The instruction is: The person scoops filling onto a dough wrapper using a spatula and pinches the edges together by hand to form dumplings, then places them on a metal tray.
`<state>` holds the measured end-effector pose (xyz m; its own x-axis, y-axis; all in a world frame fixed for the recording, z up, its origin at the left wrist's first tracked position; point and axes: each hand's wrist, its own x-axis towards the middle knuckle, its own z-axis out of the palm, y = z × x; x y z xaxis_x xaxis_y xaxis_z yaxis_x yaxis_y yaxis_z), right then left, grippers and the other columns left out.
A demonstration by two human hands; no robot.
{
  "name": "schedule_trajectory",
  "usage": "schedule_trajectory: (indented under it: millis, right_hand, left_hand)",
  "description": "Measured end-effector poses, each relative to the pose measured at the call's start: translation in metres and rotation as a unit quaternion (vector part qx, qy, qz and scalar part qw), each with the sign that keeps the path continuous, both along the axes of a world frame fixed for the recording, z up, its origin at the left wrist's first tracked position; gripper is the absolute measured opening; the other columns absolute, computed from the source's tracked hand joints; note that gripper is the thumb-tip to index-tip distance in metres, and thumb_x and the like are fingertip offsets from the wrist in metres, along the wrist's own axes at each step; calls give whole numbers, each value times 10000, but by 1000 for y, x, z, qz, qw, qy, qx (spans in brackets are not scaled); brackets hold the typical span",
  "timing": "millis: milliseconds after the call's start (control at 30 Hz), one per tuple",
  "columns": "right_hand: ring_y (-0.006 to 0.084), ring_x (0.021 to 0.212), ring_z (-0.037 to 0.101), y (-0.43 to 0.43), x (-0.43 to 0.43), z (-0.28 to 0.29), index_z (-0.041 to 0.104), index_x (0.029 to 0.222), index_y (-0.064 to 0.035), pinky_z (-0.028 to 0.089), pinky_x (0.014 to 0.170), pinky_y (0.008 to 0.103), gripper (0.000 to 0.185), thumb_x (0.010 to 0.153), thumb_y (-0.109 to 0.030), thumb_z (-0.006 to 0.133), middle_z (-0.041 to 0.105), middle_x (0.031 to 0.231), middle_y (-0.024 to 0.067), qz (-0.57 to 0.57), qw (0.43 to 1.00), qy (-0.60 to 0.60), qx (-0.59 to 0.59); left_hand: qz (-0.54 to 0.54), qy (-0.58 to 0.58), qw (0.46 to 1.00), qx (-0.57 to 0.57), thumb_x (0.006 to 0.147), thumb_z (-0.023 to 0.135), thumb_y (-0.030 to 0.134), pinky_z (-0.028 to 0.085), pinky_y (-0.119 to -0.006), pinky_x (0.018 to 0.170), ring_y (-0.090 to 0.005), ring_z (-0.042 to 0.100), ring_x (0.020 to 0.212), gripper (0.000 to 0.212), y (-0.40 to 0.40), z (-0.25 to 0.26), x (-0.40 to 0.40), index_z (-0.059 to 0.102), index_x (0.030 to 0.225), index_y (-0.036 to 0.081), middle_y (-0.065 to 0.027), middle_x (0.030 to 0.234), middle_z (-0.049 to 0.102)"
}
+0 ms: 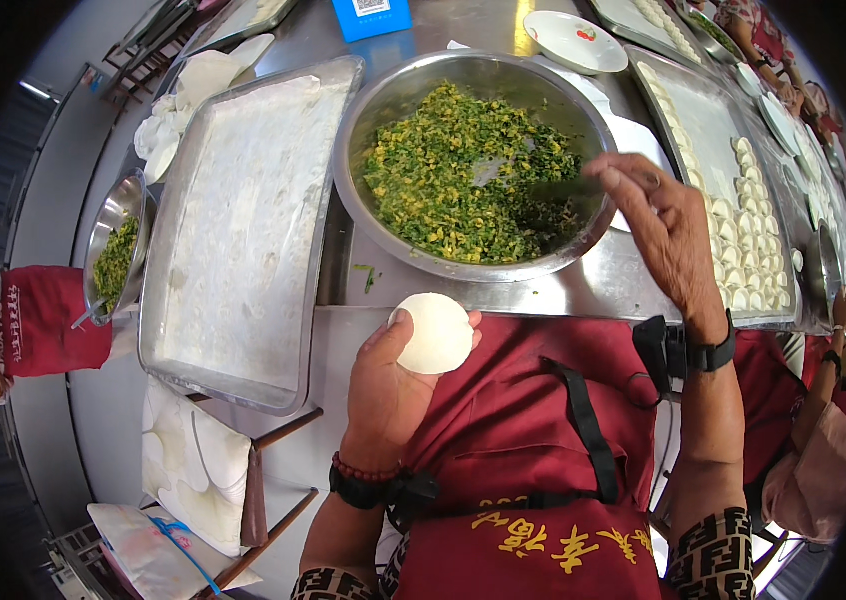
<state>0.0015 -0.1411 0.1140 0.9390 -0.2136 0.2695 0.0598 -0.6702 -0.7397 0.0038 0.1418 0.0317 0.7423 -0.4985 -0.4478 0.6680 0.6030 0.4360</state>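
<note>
A round, pale dumpling wrapper (434,334) lies flat in my left hand (385,390), with the thumb pressed on its edge. My right hand (655,217) reaches over the right rim of a large stainless steel bowl (423,259). Its fingers pinch a thin utensil (562,193), whose working end is dark and blurred against the filling. Chopped green and yellow filling (430,172) covers the bowl's bottom, except for a bare metal patch near the middle.
Left of the bowl lies a floured metal tray (243,225). Another tray (708,97) holds rows of folded dumplings (749,240) on the right. A white dish (577,41) and a blue sign (370,19) stand behind. At far left, a person (40,322) is near a smaller filling bowl (119,247).
</note>
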Motion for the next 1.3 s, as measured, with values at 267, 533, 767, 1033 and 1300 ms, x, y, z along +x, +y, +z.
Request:
schedule_trajectory:
  millis: [267,533,767,1033,1300]
  right_hand:
    - [122,517,509,-5,52,-37,711,1086,-35,439,533,297,274,982,-257,590,581,651,115,1,998,-3,-55]
    - [148,788,654,25,62,-40,708,1012,27,485,767,267,294,955,-238,592,697,951,75,83,975,89,184]
    - [184,880,705,27,63,-29,672,1085,53,514,884,272,326,943,-228,589,708,952,122,66,930,134,335]
    - [218,912,722,27,66,-30,611,1139,90,542,937,298,347,945,-193,564,700,990,167,68,902,140,402]
    - [256,929,732,20,67,-28,551,1208,85,564,908,309,324,984,-145,502,718,973,204,100,858,143,483]
  left_hand:
    - [12,-16,1000,-22,1063,386,292,373,-595,1113,-471,473,1289,485,-2,5,4,396,1323,-117,-297,1321,503]
    - [55,-24,996,-68,1073,354,322,301,-621,1146,-458,426,1328,522,-8,24,11,369,1364,-112,-290,1373,473]
    - [85,-35,991,-94,1069,383,304,288,-636,1148,-393,411,1359,505,-12,32,17,357,1396,-81,-223,1438,451]
    - [76,-40,992,-88,1067,390,315,282,-636,1150,-396,405,1365,520,-8,32,18,356,1401,-82,-228,1428,460]
    - [92,-62,992,-67,1064,396,308,302,-618,1143,-484,397,1345,527,19,36,20,370,1349,-135,-310,1365,467]
